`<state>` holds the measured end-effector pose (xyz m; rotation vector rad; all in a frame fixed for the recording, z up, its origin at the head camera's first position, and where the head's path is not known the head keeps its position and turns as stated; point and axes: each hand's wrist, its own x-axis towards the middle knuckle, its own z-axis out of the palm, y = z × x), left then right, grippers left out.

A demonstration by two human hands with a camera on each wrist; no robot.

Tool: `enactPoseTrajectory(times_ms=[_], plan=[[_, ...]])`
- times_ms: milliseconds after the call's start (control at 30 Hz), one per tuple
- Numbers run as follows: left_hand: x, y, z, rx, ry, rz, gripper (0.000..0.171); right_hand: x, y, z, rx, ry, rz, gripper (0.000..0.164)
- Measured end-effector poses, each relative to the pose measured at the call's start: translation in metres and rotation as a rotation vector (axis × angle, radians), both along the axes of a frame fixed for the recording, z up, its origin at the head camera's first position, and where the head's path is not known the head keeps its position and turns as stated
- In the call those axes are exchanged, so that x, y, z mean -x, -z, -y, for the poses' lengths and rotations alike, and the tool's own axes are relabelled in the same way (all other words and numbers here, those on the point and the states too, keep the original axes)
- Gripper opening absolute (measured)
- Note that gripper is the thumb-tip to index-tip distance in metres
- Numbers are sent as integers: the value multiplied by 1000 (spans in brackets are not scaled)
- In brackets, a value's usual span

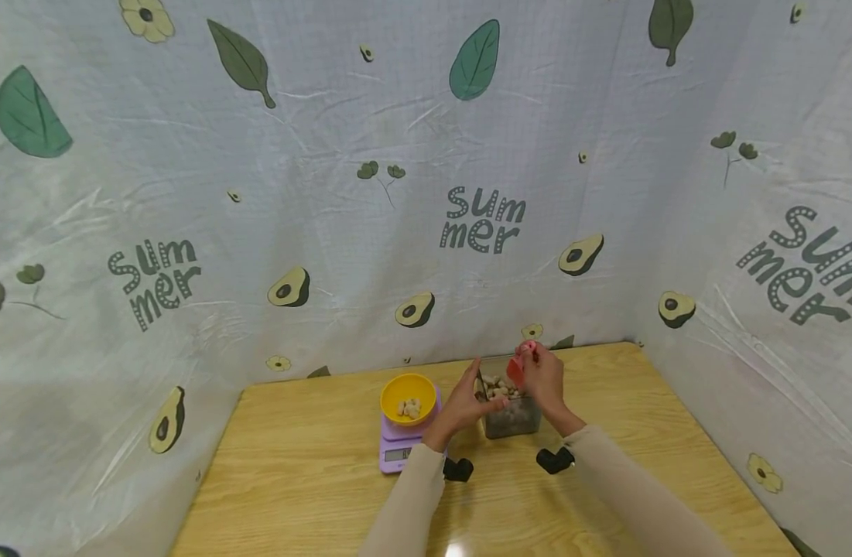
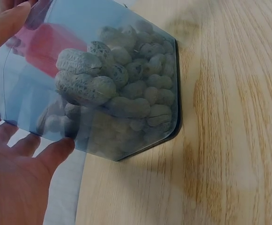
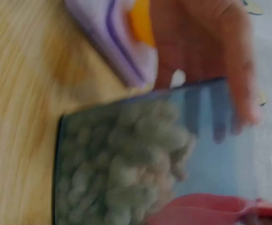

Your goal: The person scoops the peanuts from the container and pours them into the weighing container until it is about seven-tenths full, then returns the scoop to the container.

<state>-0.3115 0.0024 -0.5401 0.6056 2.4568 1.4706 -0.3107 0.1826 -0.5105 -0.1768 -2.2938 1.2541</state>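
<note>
A clear plastic container of unshelled peanuts stands on the table. My left hand holds it from the left, thumb on the near side and fingers along the side wall. My right hand grips a red scoop by its handle. Through the container's wall in the left wrist view, the scoop shows inside, right beside the peanuts. To the left of the container, a yellow bowl with several peanuts sits on a purple kitchen scale.
The wooden table reaches back to a white printed curtain, which also hangs along both sides. My left forearm passes close by the scale's right edge. The scale's display faces me.
</note>
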Motion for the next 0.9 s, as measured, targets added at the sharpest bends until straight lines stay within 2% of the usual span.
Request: enactPoseTrajectory(times_ms=[133,333,500,733,900], plan=[[1,2,1,-7,-2,-11,106,2,0,2,-13,29,30,30],[1,2,0,17,-14,-27,104,3,-5,7,-35,-6,61,28],[2,3,-2,34,-13,-45,103,3,-5,8,-62,6,69,26],[1,0,-2,19,6,-58,99,1,-5,9,-23,0,105,27],[1,2,-2,44,2,-67,100,2,-6,11,3,-29,178,30]])
